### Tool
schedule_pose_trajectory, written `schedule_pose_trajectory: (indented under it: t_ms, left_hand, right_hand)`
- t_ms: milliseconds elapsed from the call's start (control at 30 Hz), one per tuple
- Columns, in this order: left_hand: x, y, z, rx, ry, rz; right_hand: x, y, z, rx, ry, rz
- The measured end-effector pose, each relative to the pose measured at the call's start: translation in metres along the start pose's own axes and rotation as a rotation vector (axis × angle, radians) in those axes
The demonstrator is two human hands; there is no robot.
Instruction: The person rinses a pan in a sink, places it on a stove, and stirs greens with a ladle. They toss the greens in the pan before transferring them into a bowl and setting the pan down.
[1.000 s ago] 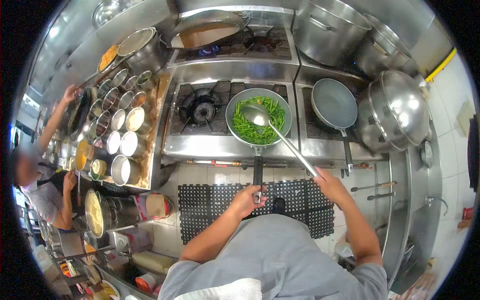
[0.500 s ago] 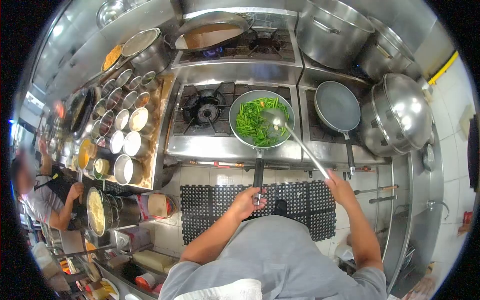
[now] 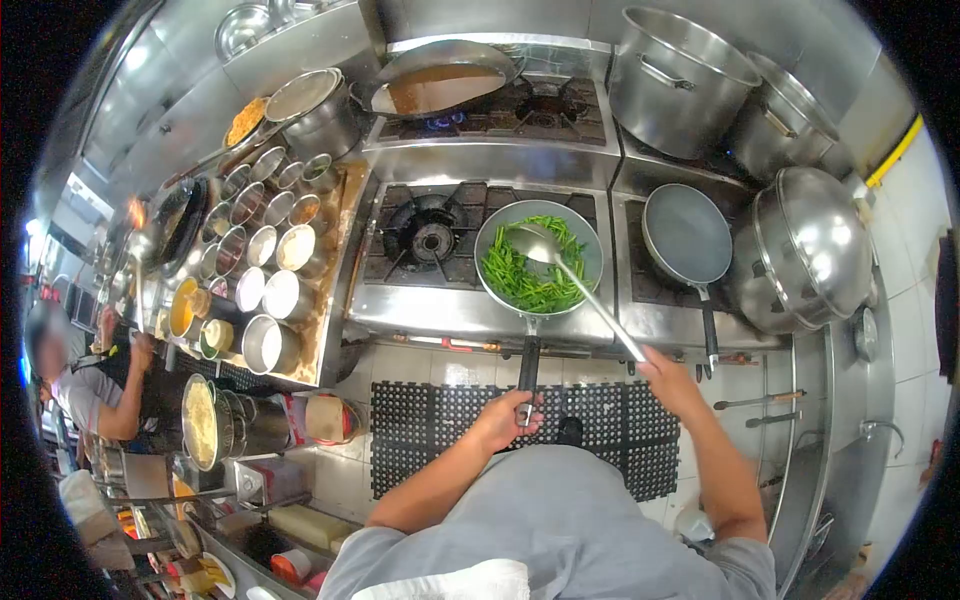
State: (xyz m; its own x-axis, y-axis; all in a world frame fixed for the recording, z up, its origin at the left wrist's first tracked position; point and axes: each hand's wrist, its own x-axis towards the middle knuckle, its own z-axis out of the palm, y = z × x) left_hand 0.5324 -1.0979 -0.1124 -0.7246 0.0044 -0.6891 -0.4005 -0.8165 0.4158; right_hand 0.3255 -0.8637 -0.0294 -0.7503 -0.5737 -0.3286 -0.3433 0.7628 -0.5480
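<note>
A cook wears a plain light-gray shirt point(image 3: 540, 515), rounded and smooth at the front, lightly creased toward six o'clock. Its short sleeves, the left one point(image 3: 368, 555) near seven o'clock and the right one point(image 3: 745, 560) between four and five, leave both forearms bare. A white, towel-like cloth point(image 3: 455, 582) lies against the shirt at six o'clock; a dark shoe tip point(image 3: 570, 428) shows toward five.

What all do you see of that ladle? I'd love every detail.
The ladle looks metal: a shiny rounded bowl on a long, straight handle. The right hand grips the handle's end, and it slants away and leftward over the rim of the gray pan. There the bowl appears to sit against the greens; which way its hollow faces is unclear.
</note>
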Motion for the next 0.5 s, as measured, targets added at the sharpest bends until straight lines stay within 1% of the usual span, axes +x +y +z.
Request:
schedule_pose_trajectory:
  t_ms: [33, 67, 100, 167, 200, 233, 300, 333, 367, 433, 500]
  left_hand:
    - [0.001, -0.002, 0.001, -0.001, -0.004, -0.003]
    - [0.003, -0.002, 0.0, 0.007, 0.004, -0.013]
    - [0.004, 0.0, 0.0, 0.018, 0.012, -0.022]
    - [-0.004, 0.006, 0.003, 0.037, 0.013, -0.029]
    - [-0.004, 0.005, 0.002, 0.032, 0.02, -0.017]
    - [-0.004, 0.002, 0.003, 0.022, 0.027, -0.004]
    - [-0.003, 0.0, 0.0, 0.023, 0.019, 0.006]
    - [-0.004, 0.001, 0.0, 0.038, 0.017, 0.016]
    - [-0.003, 0.003, 0.001, 0.05, 0.01, 0.03]
    - [-0.004, 0.004, 0.004, 0.057, 0.013, 0.024]
    - [-0.001, 0.004, 0.006, 0.064, 0.018, 0.019]
  right_hand:
    - [0.012, 0.008, 0.016, 0.105, 0.054, -0.182]
    - [0.018, 0.005, 0.027, 0.084, 0.021, -0.156]
    - [0.013, 0.002, 0.02, 0.086, 0.027, -0.154]
    - [-0.002, -0.006, 0.003, 0.018, -0.144, 0.005]
    - [-0.004, 0.002, -0.006, -0.078, -0.076, -0.023]
    - [-0.002, 0.006, -0.013, -0.087, -0.071, -0.025]
    - [0.003, 0.003, -0.03, -0.112, 0.015, -0.055]
    - [0.017, 0.007, -0.024, -0.08, 0.088, -0.121]
    - [0.029, 0.005, -0.017, -0.076, 0.092, -0.12]
    - [0.046, -0.017, 0.0, -0.069, 0.181, -0.089]
    - [0.054, -0.023, 0.018, -0.067, 0.146, -0.093]
